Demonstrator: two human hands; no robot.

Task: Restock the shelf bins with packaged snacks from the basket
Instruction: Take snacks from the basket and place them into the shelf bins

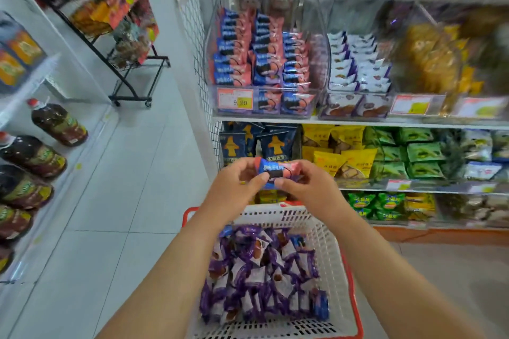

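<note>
A small blue-and-pink snack packet is held between my left hand and my right hand, above the white basket with a red rim. The basket holds several purple-and-white snack packets and a blue one at its right. Straight ahead on the shelf, a clear bin holds rows of the same blue-and-pink packets. The clear bin to its right holds purple-and-white packets.
Lower shelves carry dark blue, yellow and green snack bags. A price tag reading 9.90 hangs on the left bin. Large bottles line a low shelf at left. A black wheeled rack stands down the tiled aisle.
</note>
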